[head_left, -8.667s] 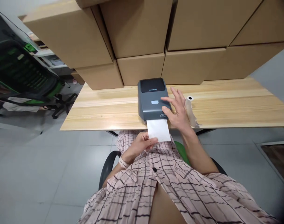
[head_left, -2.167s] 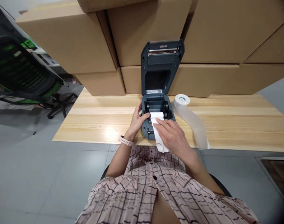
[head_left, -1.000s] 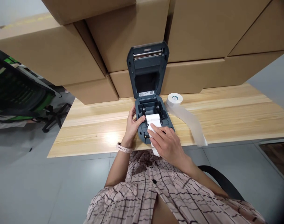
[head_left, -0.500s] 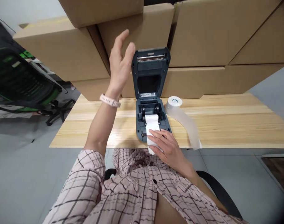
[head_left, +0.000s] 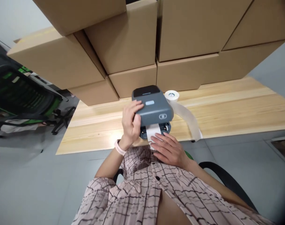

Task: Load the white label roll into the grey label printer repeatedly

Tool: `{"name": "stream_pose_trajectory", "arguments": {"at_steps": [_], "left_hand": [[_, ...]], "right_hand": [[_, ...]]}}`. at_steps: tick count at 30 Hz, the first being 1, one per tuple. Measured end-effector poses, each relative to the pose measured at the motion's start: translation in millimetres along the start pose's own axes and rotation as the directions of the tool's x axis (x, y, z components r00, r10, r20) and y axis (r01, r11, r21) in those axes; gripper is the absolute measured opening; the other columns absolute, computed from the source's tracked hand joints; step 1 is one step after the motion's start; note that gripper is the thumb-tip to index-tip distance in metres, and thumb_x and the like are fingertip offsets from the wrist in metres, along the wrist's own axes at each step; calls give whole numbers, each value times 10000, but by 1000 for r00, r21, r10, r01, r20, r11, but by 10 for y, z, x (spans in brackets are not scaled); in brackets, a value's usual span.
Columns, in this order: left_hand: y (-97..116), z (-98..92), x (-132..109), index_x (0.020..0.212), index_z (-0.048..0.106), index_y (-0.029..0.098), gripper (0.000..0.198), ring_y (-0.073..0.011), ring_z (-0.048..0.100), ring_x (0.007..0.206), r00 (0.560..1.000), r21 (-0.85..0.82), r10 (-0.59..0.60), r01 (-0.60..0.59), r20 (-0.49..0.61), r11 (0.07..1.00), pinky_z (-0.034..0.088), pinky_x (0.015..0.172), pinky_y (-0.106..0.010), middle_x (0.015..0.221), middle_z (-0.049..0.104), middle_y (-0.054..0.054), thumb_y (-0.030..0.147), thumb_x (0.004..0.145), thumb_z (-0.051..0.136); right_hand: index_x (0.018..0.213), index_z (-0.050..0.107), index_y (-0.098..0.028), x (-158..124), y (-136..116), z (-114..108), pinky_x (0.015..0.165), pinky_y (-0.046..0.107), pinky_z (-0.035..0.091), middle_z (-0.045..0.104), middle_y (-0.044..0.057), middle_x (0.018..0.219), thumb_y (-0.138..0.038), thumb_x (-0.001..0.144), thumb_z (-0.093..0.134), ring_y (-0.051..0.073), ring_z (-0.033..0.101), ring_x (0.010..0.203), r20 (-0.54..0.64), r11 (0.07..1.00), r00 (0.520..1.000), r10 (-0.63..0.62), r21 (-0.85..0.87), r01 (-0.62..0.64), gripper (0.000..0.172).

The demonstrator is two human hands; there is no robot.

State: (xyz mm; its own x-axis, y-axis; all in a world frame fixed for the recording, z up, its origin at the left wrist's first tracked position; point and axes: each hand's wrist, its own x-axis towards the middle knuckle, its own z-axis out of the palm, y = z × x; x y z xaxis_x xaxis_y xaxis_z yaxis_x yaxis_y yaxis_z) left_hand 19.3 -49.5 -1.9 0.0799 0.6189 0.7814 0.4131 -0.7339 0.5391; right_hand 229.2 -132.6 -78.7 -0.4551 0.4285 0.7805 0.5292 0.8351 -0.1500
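A dark grey label printer [head_left: 151, 107] stands on the wooden table, its lid tilted low over the base with a gap at the front. My left hand [head_left: 131, 122] grips the lid's left front edge, thumb at the front and fingers on top. From the gap a white label strip [head_left: 152, 132] runs out toward me. My right hand [head_left: 169, 148] lies over that strip, fingers stretched and flat, touching it in front of the base. The inside of the printer is mostly hidden under the lid.
Right of the printer sits a label roll [head_left: 172, 95] with a loose backing strip [head_left: 188, 115] trailing to the table's front edge. Stacked cardboard boxes [head_left: 133, 47] line the back of the wooden table [head_left: 226, 106]. An office chair [head_left: 22, 93] is at the left.
My left hand has come down from beside the raised lid and swung it forward and down over the base. My right hand has stayed on the label strip.
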Motion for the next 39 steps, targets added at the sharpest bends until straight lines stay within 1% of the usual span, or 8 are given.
{"name": "stream_pose_trajectory", "arguments": {"at_steps": [4, 8, 16, 26, 29, 31, 34, 39], "left_hand": [[-78, 29, -497, 1368, 653, 240, 333, -295, 581, 1469, 989, 116, 98, -110, 107, 987, 475, 1215, -567, 1425, 714, -102, 260, 1080, 486], [-204, 133, -706, 1440, 588, 240, 388, -299, 494, 1558, 992, 121, 107, -114, 68, 986, 451, 1243, -590, 1495, 664, -118, 265, 1089, 425], [-309, 331, -810, 1343, 633, 257, 398, -313, 495, 1553, 994, 111, 91, -83, -63, 990, 422, 1252, -602, 1451, 686, -89, 344, 1080, 347], [-84, 200, -875, 1115, 700, 246, 229, -267, 658, 1333, 983, 90, -10, 27, -182, 996, 547, 1085, -517, 1241, 777, -64, 337, 1057, 499], [212, 122, -1126, 740, 635, 222, 383, -174, 671, 765, 863, -99, -309, 295, -399, 951, 558, 730, -338, 768, 696, -11, 419, 1055, 542], [393, 136, -1227, 658, 670, 204, 524, -147, 590, 581, 792, -288, -611, 580, -22, 762, 488, 573, -293, 637, 655, -12, 561, 1029, 571], [530, 240, -1176, 747, 767, 173, 585, -153, 605, 561, 464, -361, -730, 879, 502, 311, 484, 515, -282, 699, 730, -55, 746, 853, 722], [481, 376, -975, 718, 779, 164, 500, -126, 609, 601, 344, -474, -789, 877, 509, 77, 470, 543, -235, 672, 729, -39, 635, 663, 936]], "right_hand": [[1411, 692, -242, -132, -34, -39, 905, 387, 690, 845, 56, 1144, -233, 1011, 694, 222, 784, 1130, -261, 998, 964, 53, 54, -40, 400], [1502, 620, -336, 39, 108, -8, 1043, 494, 649, 734, 55, 1375, -316, 1056, 622, 266, 698, 1298, -495, 898, 750, 438, 216, -383, 446], [1666, 370, -284, 554, 526, 258, 1348, 586, 331, 410, 121, 1750, -685, 899, 749, 353, 365, 1640, 106, 395, 600, 793, 661, -638, 945], [1640, 417, -289, 556, 482, 235, 1334, 531, 366, 458, 104, 1721, -637, 869, 781, 338, 443, 1591, 124, 365, 577, 808, 663, -653, 921], [1662, 384, -290, 543, 500, 263, 1318, 552, 386, 451, 114, 1723, -643, 892, 746, 349, 441, 1591, 125, 382, 586, 800, 648, -659, 921], [1659, 389, -293, 527, 517, 285, 1306, 557, 402, 463, 117, 1713, -646, 892, 746, 350, 451, 1583, 115, 391, 591, 798, 647, -655, 916], [1640, 416, -305, 501, 535, 314, 1292, 554, 425, 487, 109, 1696, -638, 883, 761, 342, 486, 1558, 92, 400, 594, 799, 656, -640, 896], [1614, 468, -318, 509, 458, 270, 1271, 596, 436, 515, 99, 1681, -544, 983, 671, 340, 517, 1534, -18, 564, 654, 756, 524, -638, 700]]}}
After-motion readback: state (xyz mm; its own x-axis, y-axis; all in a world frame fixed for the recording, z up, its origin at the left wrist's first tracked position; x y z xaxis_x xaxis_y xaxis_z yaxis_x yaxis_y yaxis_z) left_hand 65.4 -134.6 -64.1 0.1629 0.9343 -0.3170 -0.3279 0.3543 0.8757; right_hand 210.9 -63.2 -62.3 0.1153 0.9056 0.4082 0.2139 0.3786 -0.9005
